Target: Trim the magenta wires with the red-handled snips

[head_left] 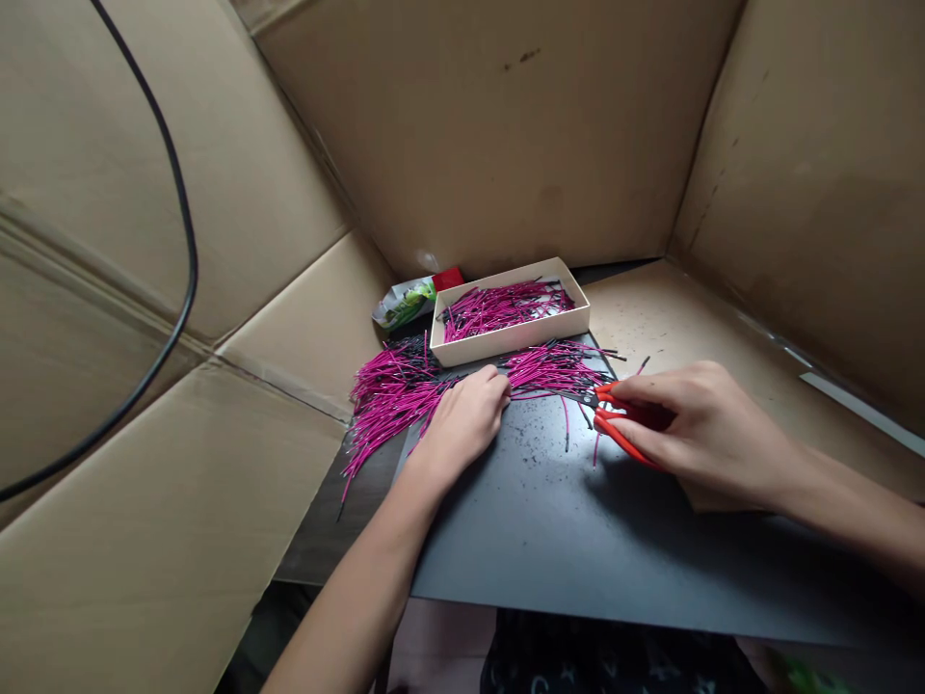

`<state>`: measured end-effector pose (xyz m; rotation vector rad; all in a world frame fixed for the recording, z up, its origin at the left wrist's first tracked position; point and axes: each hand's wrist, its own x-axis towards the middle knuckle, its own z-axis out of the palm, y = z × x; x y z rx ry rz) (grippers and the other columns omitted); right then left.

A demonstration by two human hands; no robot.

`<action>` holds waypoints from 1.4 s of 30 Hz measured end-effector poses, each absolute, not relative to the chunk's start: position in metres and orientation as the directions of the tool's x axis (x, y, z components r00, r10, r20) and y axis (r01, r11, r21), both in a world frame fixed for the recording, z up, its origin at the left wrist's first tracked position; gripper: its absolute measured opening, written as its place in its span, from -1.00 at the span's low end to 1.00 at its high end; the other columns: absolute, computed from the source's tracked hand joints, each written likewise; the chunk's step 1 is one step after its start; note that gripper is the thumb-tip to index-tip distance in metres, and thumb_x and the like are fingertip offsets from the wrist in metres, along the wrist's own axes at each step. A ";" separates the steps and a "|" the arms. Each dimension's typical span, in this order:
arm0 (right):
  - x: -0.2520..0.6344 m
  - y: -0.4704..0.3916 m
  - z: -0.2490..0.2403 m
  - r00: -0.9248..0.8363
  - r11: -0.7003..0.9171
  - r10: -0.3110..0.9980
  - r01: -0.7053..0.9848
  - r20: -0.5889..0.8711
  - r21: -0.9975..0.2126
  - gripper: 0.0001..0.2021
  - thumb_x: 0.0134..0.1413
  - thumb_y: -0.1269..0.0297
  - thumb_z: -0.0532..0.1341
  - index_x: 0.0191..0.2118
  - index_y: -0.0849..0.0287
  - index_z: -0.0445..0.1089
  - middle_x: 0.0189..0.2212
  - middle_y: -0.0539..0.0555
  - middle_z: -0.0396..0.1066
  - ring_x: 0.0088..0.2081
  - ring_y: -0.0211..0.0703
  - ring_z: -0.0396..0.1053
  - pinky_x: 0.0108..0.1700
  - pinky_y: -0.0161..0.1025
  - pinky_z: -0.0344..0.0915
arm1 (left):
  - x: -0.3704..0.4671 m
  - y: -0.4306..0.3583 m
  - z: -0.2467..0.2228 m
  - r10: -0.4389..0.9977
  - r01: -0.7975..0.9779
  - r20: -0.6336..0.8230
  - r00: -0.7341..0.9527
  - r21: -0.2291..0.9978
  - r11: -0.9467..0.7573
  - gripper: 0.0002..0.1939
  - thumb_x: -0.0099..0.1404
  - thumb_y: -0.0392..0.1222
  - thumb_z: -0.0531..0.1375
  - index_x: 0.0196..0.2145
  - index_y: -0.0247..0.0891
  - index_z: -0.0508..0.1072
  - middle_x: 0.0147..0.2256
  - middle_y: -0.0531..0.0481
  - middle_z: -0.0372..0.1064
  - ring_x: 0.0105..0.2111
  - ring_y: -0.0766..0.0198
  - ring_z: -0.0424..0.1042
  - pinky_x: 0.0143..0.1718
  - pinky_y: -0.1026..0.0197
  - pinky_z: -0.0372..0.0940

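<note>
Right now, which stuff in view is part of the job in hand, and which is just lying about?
In use, by the look of it:
- red-handled pliers, in the right hand
- magenta strands by the left hand
- open box holding more strands

Apparently just lying about:
- green-and-white packet beside the box
- black cable

The cardboard walls (506, 145) are showing a matt, brown paper face, with scuffs marking it. The cable (189, 241) is looking like smooth black plastic or rubber, catching a faint sheen. Pink strands (394, 405) are gleaming slightly, like plastic-coated wire. The box (520, 337) is presenting smooth, pale card; the packet (405, 304) is shining like printed plastic film. The cutters' handles (625, 440) are showing smooth red plastic. The grey sheet (491, 540) is reflecting light softly, dark specks roughening its smooth surface.
</note>
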<state>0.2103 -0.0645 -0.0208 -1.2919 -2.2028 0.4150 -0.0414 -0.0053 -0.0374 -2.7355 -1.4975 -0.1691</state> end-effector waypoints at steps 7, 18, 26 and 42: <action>0.212 -0.064 -0.022 -0.396 0.497 0.868 0.692 0.299 -0.524 -0.78 0.15 0.22 0.16 -0.23 0.22 0.49 -0.52 0.07 0.46 -0.55 -0.29 0.29 -0.49 -0.28 0.11 | -0.034 -0.004 -0.038 0.761 0.747 0.058 0.646 -0.254 -0.615 -0.78 0.30 -0.42 -0.01 -0.38 -0.32 0.39 -0.36 -0.14 0.37 -0.41 0.18 0.35 -0.53 0.21 0.08; 0.210 -0.065 -0.018 -0.377 0.482 0.876 0.691 0.299 -0.539 -0.83 0.12 0.28 0.17 -0.29 0.18 0.51 -0.57 0.01 0.43 -0.57 -0.32 0.24 -0.51 -0.28 0.08 | -0.044 -0.003 -0.028 0.823 0.762 0.326 0.466 0.325 -0.560 -0.92 0.24 -0.35 0.10 -0.39 -0.29 0.38 -0.39 0.00 0.39 -0.42 0.32 0.34 -0.40 0.27 0.23; 0.210 -0.064 -0.018 -0.376 0.484 0.875 0.686 0.306 -0.542 -0.81 0.12 0.25 0.17 -0.27 0.18 0.51 -0.56 0.02 0.44 -0.57 -0.31 0.25 -0.51 -0.27 0.07 | -0.047 -0.002 -0.022 0.886 0.673 0.364 0.289 0.581 -0.458 -0.93 0.20 -0.28 0.16 -0.42 -0.30 0.42 -0.44 0.01 0.40 -0.47 0.35 0.34 -0.45 0.29 0.25; 0.211 -0.063 -0.021 -0.386 0.491 0.871 0.689 0.304 -0.533 -0.77 0.15 0.19 0.15 -0.24 0.18 0.51 -0.55 0.02 0.45 -0.56 -0.30 0.27 -0.50 -0.26 0.08 | -0.051 -0.001 -0.021 0.892 0.604 0.373 0.255 0.658 -0.448 -0.83 0.21 -0.13 0.23 -0.43 -0.29 0.42 -0.44 -0.01 0.41 -0.50 0.35 0.34 -0.51 0.30 0.25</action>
